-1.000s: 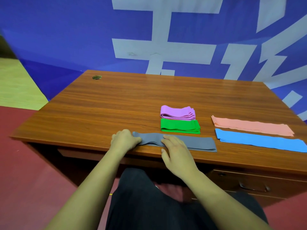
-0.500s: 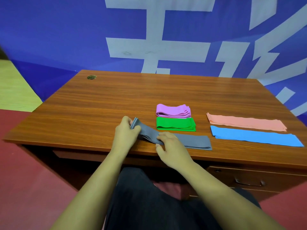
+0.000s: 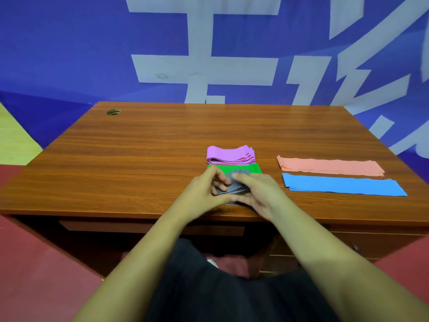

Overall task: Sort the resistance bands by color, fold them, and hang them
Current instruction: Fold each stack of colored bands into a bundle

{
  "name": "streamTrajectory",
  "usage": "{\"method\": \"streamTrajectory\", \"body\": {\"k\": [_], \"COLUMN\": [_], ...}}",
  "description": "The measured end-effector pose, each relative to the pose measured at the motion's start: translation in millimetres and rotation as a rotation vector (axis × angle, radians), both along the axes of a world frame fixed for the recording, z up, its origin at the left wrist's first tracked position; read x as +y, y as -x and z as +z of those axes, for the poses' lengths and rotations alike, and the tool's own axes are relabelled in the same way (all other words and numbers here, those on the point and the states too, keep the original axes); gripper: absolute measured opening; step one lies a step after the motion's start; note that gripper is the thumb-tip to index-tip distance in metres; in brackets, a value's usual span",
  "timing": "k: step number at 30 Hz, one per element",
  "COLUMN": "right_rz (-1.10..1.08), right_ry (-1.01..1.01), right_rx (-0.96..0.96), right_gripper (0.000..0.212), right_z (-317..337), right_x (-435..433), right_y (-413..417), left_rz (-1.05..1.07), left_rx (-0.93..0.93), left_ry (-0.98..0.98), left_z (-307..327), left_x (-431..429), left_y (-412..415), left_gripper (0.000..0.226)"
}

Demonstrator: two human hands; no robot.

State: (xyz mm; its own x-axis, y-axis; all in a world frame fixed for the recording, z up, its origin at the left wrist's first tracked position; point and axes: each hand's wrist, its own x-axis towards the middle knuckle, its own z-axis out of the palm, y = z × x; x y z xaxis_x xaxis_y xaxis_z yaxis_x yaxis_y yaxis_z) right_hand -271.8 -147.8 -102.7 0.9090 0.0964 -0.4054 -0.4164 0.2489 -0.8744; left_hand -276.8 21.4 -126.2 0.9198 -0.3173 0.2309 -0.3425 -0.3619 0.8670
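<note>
Mid-fold, gripped by left hand (image 3: 202, 194) and right hand (image 3: 260, 194): grey bands (image 3: 234, 189); folded just beyond: purple bands (image 3: 229, 155), green bands (image 3: 254, 168); unfolded right of right hand: pink bands (image 3: 329, 167), blue bands (image 3: 343, 187); none hung.

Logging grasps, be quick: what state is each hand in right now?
Left hand: closed, fingers pinching the folded grey resistance band.
Right hand: closed, gripping the same grey resistance band.
</note>
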Motion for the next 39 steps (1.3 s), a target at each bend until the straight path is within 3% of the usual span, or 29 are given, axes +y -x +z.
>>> {"method": "streamTrajectory", "body": {"k": [3,8,17,23,29,34,37,39], "right_rz": [-0.048,-0.072,-0.063,-0.083,-0.12,-0.068,-0.052,-0.075], "right_ry": [0.04,-0.078,-0.083,0.182,0.403,1.004,1.148,1.153], "right_rx": [0.022,0.028,0.006,-0.047,-0.07,-0.263,-0.371,-0.378], "right_gripper": [0.026,0.02,0.013,0.016,0.019,0.024,0.02,0.029], "right_z": [-11.6,-4.2,0.8,-5.4,-17.4,-25.4,-24.4,-21.3], "right_x": [-7.0,-12.9,-34.3,-36.4,-24.1,-22.8,-20.0,-22.8], "right_y": [-2.3,0.8,-3.0,-8.5,-9.7,-6.1,-2.0,-4.6], "left_rz": [0.027,-0.037,-0.09,0.022,0.005,-0.034,-0.038,-0.035], "left_rx": [-0.032,0.026,0.045,-0.085,-0.21,-0.161,-0.153,-0.152], "left_ry": [0.054,-0.231,-0.2,-0.121,-0.324,-0.352,-0.295,-0.278], "left_z": [-5.9,-25.5,-37.1,-36.8,-31.4,-44.3,-45.9,-47.2], "left_x": [1.9,7.9,5.7,15.9,27.4,36.2,36.0,37.1], "left_y": [-4.7,-19.1,-24.8,-26.4,-27.6,-26.2,-25.8,-26.2], "left_gripper": [0.042,0.081,0.063,0.052,0.051,0.054,0.047,0.043]}}
